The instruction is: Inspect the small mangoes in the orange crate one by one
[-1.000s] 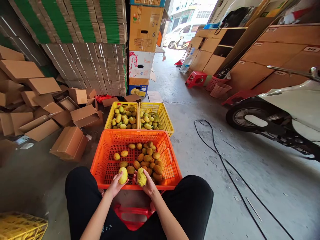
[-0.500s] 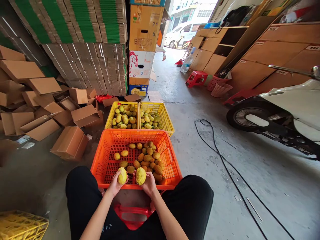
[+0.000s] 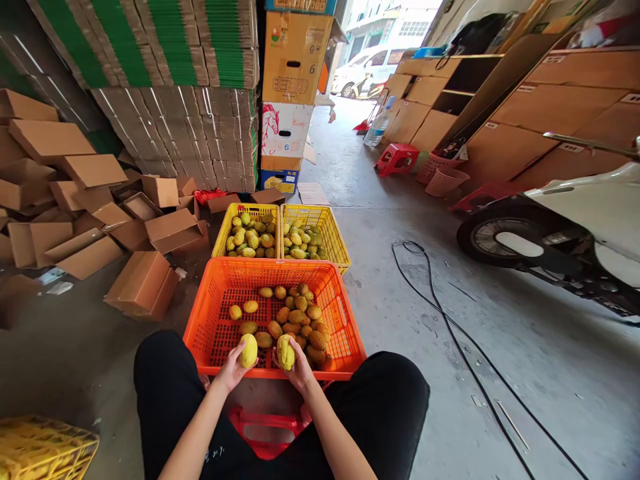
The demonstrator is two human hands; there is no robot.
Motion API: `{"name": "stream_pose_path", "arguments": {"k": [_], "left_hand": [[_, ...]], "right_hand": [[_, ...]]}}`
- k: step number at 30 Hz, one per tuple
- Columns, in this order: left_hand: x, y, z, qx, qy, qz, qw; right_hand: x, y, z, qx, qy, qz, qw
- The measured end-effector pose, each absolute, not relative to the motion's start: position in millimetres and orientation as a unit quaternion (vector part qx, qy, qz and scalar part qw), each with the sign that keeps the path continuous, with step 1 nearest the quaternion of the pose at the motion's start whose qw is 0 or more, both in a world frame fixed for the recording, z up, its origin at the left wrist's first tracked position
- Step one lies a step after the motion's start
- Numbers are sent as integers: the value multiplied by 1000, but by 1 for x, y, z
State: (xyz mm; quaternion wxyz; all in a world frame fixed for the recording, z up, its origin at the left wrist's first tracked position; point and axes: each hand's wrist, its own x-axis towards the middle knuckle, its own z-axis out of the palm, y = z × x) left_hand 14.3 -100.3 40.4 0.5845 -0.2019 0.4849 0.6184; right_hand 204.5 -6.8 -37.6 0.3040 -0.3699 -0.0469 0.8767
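My left hand [image 3: 231,371] is wrapped round a smooth, pale yellow oval fruit [image 3: 248,351] at the near edge of an orange plastic crate [image 3: 200,313]. Close beside it, my right hand [image 3: 301,373] grips a second yellow fruit [image 3: 286,352], greener, with a lumpy, ridged skin. The two fruits are apart, both held just above the crate's near side. Inside the crate, brownish-yellow oval fruits [image 3: 295,317] lie heaped mostly on the right, with a few loose ones on the left. The exact kind of fruit I cannot tell.
Two yellow crates [image 3: 337,237] of greenish-yellow fruit stand against the orange crate's far side. Loose cardboard boxes [image 3: 143,287] cover the floor at left, below stacked flat cartons [image 3: 175,127]. A black cable [image 3: 431,287] and a motorbike [image 3: 520,240] are at right.
The fruit in my right hand has turned and shows a different, more deeply ridged side. The left fruit has also turned slightly in my fingers. The whole view has shifted slightly.
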Motion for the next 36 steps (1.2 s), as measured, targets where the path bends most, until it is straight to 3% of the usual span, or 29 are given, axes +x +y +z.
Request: {"name": "stream_pose_path", "arguments": {"k": [22,36], "left_hand": [[11,-101,32,-201,439,624,614],[15,-102,34,-143,506,621,582]], "right_hand": [[206,-5,-24,-277,-86,929,233],[208,-7,-41,-353,-68,896,261]]}}
